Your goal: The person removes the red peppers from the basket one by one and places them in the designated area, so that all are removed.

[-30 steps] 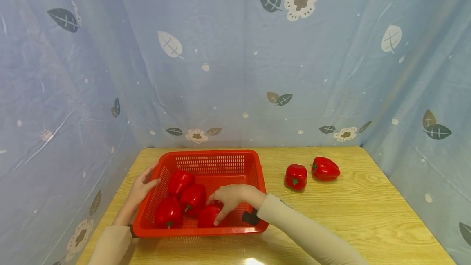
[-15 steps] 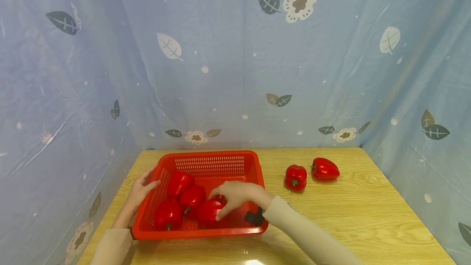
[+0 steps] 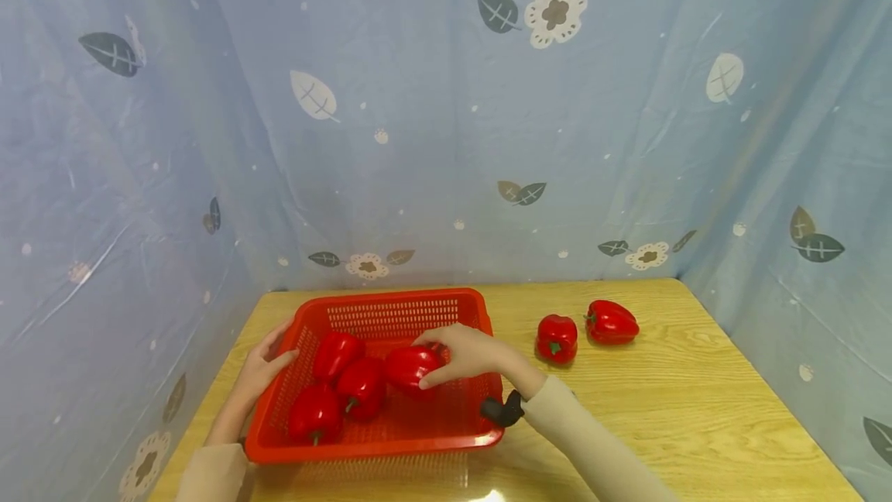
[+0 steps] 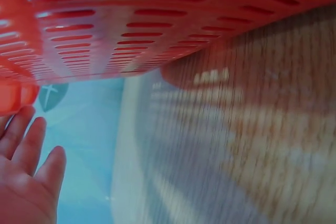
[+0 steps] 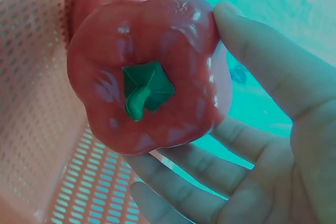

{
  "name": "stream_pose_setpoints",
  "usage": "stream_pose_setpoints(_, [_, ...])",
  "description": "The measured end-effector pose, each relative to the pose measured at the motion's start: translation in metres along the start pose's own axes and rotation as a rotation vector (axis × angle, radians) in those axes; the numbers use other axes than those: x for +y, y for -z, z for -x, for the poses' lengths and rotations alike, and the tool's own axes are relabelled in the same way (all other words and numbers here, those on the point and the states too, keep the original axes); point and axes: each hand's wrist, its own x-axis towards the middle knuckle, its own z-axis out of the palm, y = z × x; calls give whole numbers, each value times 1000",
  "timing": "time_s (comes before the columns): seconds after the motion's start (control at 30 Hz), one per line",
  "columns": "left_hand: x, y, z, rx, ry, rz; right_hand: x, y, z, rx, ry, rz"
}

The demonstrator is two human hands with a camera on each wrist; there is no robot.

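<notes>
My right hand (image 3: 472, 351) holds a red bell pepper (image 3: 406, 367) inside the red plastic basket (image 3: 376, 452), over its middle. In the right wrist view, the thumb presses one side of the pepper (image 5: 181, 98) and the fingers support the other; its green stem faces the camera. Three more red bell peppers lie in the basket's left half: one at the back (image 3: 337, 352), one in the middle (image 3: 362, 390), one at the front (image 3: 316, 413). At the basket's left rim, my left hand (image 3: 258, 374) rests with straight fingers; the left wrist view shows them (image 4: 26, 161) against its side.
Two red bell peppers lie on the wooden table (image 3: 669, 393) right of the basket: one stands nearer (image 3: 557, 338) and one lies on its side (image 3: 612, 322). A blue patterned curtain (image 3: 418, 138) surrounds the table's back and sides.
The right hand has lifted the pepper off the basket's front area and moved it back and slightly right. The left hand stays at the left rim.
</notes>
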Motion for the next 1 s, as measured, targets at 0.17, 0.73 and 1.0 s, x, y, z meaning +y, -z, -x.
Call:
stream_pose_setpoints(0.17, [-5, 1, 7, 9, 21, -15, 2, 8, 8, 32, 30, -51])
stream_pose_setpoints(0.73, [2, -2, 12, 7, 101, 21, 16, 26, 31, 152, 23, -108])
stream_pose_setpoints(1.0, [13, -10, 7, -44, 127, -18, 24, 22, 34, 149, -12, -168])
